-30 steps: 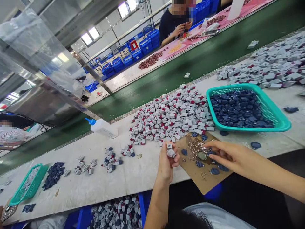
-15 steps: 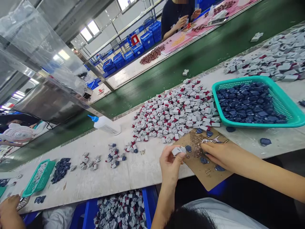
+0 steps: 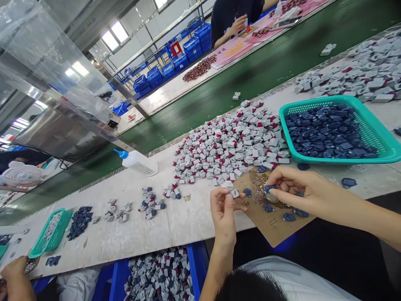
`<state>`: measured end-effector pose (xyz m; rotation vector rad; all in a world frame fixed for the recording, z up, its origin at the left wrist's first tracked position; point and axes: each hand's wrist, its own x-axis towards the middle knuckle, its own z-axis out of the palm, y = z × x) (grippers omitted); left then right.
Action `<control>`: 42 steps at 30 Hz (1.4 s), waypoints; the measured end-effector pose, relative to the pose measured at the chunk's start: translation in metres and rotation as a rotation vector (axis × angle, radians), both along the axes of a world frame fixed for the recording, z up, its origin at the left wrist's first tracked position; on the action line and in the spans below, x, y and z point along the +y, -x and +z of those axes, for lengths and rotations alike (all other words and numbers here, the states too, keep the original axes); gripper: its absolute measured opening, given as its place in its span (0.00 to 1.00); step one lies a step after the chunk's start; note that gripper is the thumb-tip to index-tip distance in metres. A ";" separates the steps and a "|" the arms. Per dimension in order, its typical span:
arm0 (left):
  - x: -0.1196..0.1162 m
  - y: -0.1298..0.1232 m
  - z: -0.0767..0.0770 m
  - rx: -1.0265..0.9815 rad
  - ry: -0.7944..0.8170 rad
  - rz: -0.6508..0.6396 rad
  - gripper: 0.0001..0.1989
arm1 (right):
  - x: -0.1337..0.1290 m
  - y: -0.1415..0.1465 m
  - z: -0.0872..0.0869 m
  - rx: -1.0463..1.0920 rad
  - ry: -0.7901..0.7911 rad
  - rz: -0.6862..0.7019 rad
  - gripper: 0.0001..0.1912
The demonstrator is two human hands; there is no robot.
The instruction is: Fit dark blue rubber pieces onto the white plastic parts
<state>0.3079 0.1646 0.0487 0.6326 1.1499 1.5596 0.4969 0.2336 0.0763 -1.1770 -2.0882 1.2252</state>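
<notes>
Between the thumb and fingers of my left hand point(image 3: 224, 209) is a small white plastic piece point(image 3: 234, 192), held by the left edge of a brown board point(image 3: 275, 234). My right hand point(image 3: 294, 188) pinches a dark blue piece point(image 3: 271, 189) over the board. Several other blue pieces point(image 3: 288, 217) lie on the board, around a wet, glittery patch point(image 3: 258, 188). Behind my hands spreads a large pile of white and dark red pieces point(image 3: 232, 146). A green basket point(image 3: 347, 160) full of dark blue pieces stands at the right.
A white bottle with blue tip point(image 3: 139, 163) stands on the table point(image 3: 175, 221). Beyond runs a green conveyor point(image 3: 200, 104). A blue crate point(image 3: 196, 267) of pieces sits below the table edge. At far left is another person's hand point(image 3: 15, 269); a person point(image 3: 232, 21) sits across.
My right hand has lifted from the board and now pinches a blue piece. My left hand has turned the white piece slightly, its fingers more spread. The camera view has shifted a little.
</notes>
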 end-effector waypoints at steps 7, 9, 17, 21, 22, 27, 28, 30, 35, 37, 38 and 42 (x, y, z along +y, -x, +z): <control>0.003 -0.007 0.008 -0.080 0.044 0.007 0.33 | -0.013 0.019 0.027 0.210 0.059 -0.059 0.19; 0.003 -0.007 0.009 -0.086 0.049 0.000 0.27 | -0.012 0.020 0.028 0.194 0.008 -0.059 0.18; 0.002 -0.009 0.010 -0.062 0.019 -0.028 0.18 | -0.012 0.020 0.028 0.166 -0.084 -0.029 0.17; 0.001 -0.009 0.008 -0.018 0.017 -0.048 0.17 | -0.008 0.017 0.032 0.146 -0.072 0.052 0.14; 0.001 -0.008 0.008 -0.010 0.011 -0.053 0.16 | -0.007 0.016 0.034 0.138 -0.067 0.084 0.13; 0.000 -0.006 0.012 0.051 -0.008 -0.124 0.14 | -0.004 0.012 0.037 0.123 -0.080 0.163 0.12; 0.000 -0.006 0.013 0.061 -0.008 -0.138 0.14 | -0.004 0.011 0.036 0.123 -0.081 0.167 0.13; 0.001 -0.007 0.015 0.060 -0.008 -0.145 0.14 | -0.006 0.011 0.034 0.127 -0.073 0.157 0.14; 0.001 -0.020 0.008 -0.019 0.042 -0.095 0.18 | -0.012 0.015 0.024 0.149 0.047 0.058 0.16; -0.001 -0.026 0.002 -0.070 0.056 -0.114 0.21 | -0.013 0.017 0.020 0.181 0.113 0.045 0.17; -0.003 -0.027 0.000 -0.081 0.063 -0.156 0.23 | -0.012 0.018 0.018 0.205 0.161 0.068 0.17; -0.006 -0.022 0.002 0.037 0.101 -0.403 0.24 | -0.001 0.020 0.016 0.266 0.361 0.140 0.22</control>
